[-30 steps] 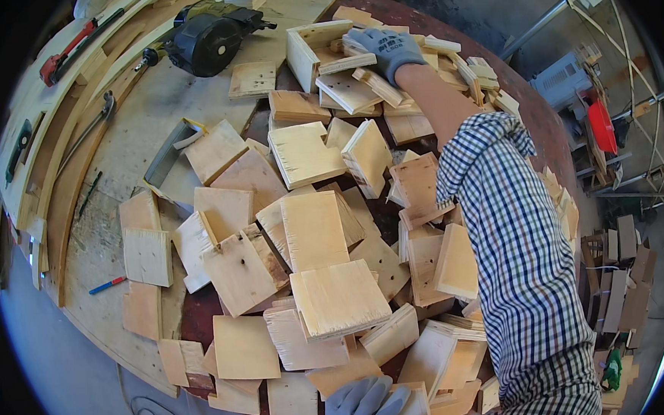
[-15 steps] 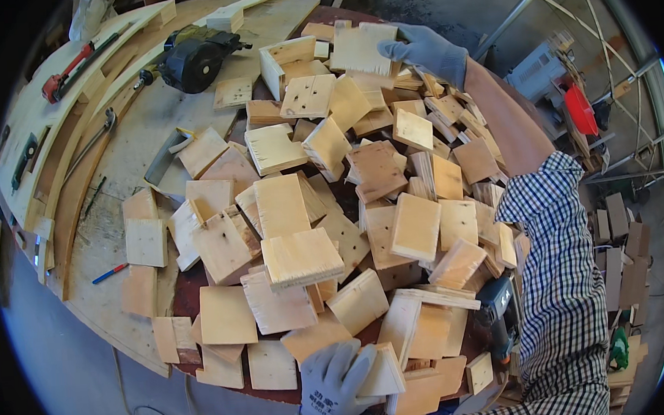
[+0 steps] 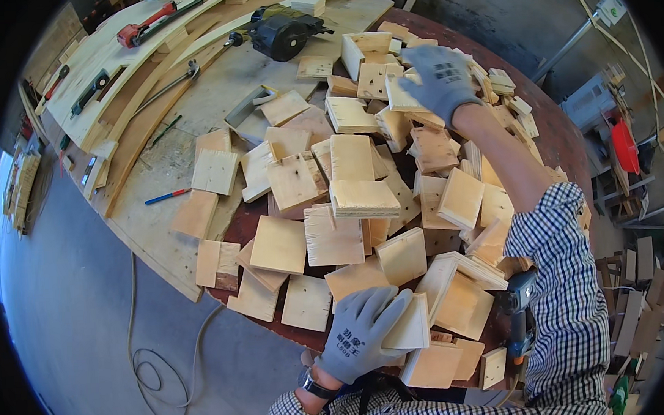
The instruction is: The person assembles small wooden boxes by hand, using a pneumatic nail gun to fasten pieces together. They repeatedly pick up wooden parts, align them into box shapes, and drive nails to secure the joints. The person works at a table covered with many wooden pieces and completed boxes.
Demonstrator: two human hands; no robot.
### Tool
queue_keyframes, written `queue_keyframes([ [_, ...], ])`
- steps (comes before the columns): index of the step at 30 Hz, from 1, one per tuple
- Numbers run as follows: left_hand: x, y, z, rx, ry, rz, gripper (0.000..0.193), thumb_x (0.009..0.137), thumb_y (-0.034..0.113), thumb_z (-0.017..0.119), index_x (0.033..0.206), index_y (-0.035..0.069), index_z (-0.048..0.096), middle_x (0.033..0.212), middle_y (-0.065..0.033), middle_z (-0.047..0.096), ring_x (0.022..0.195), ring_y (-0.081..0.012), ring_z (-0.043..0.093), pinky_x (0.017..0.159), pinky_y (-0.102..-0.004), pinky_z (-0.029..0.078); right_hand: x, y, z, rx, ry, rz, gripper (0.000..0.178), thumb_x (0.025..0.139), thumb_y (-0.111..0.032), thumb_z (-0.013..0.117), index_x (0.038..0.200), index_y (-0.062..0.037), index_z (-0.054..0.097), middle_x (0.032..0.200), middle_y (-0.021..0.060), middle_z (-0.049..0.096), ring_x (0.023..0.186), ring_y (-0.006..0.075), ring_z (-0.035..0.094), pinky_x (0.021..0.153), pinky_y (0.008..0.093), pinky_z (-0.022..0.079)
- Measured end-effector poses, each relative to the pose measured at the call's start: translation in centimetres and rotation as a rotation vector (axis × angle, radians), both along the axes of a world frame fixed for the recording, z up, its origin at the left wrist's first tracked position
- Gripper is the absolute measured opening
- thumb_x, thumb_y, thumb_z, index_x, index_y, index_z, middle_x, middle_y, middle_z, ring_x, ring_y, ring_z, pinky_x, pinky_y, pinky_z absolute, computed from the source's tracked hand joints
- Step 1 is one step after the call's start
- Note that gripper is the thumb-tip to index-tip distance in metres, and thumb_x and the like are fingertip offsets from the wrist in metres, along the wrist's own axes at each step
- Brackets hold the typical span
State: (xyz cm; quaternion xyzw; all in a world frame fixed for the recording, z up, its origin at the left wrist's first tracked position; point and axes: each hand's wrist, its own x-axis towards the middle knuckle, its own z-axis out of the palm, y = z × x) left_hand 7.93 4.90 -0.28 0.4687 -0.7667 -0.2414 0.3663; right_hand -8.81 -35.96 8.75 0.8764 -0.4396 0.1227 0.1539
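Observation:
A large heap of pale wooden blocks (image 3: 352,157) covers the dark red tabletop. My left hand (image 3: 359,335), in a grey work glove, is closed around a small wooden block (image 3: 411,325) at the heap's near edge. My right hand (image 3: 440,79), gloved too, is over the far part of the heap with its thumb apart from its fingers. Beside that thumb is a pale wooden block (image 3: 407,96); whether they touch is hard to make out. Several of the blocks have nail holes and rough, splintered edges.
A black power tool (image 3: 285,34), a hammer (image 3: 176,81), a red-handled tool (image 3: 141,29) and a blue-and-red pen (image 3: 168,196) lie on the plywood to the left. A blue-black power tool (image 3: 519,310) sits by my right sleeve. A cable (image 3: 137,318) loops across the floor.
My right hand has let go of the larger pale board and shifted over the heap. The head view has swung left, showing more floor. My left hand still grips its block.

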Motion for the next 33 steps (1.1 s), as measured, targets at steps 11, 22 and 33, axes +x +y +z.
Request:
queue_keyframes([
  [11,-0.2,-0.1,-0.4,-0.005,0.010,-0.027,0.091,0.075,0.043,0.089,0.154,0.011,0.056,0.143,-0.0121,0.062,0.130,-0.0323,0.059,0.113,-0.0499,0.044,15.7,1.3,-4.0,0.463,0.343,0.043,0.061,0.091,-0.048,0.067,0.145,-0.0207,0.066,0.145,0.0118,0.069,0.131,0.0314,0.068,0.109,0.0470,0.051],
  [22,-0.5,-0.2,-0.4,-0.086,0.000,-0.023,0.089,0.076,0.047,0.088,0.150,0.008,0.059,0.141,-0.0136,0.061,0.130,-0.0362,0.057,0.111,-0.0509,0.042,3.0,5.9,7.8,0.936,-0.734,0.163,0.044,0.098,-0.015,0.080,0.139,-0.0005,0.069,0.120,0.0043,0.075,0.106,0.0117,0.068,0.095,0.0271,0.054],
  [33,-0.7,0.0,-2.0,-0.156,-0.128,0.029,0.103,0.071,0.042,0.094,0.156,0.004,0.051,0.147,-0.0171,0.059,0.135,-0.0382,0.054,0.113,-0.0508,0.041,-11.9,36.1,7.9,-0.175,-0.200,0.020,0.032,0.095,-0.028,0.080,0.122,-0.0127,0.072,0.108,0.0064,0.077,0.080,0.0208,0.069,0.073,0.0374,0.051],
])
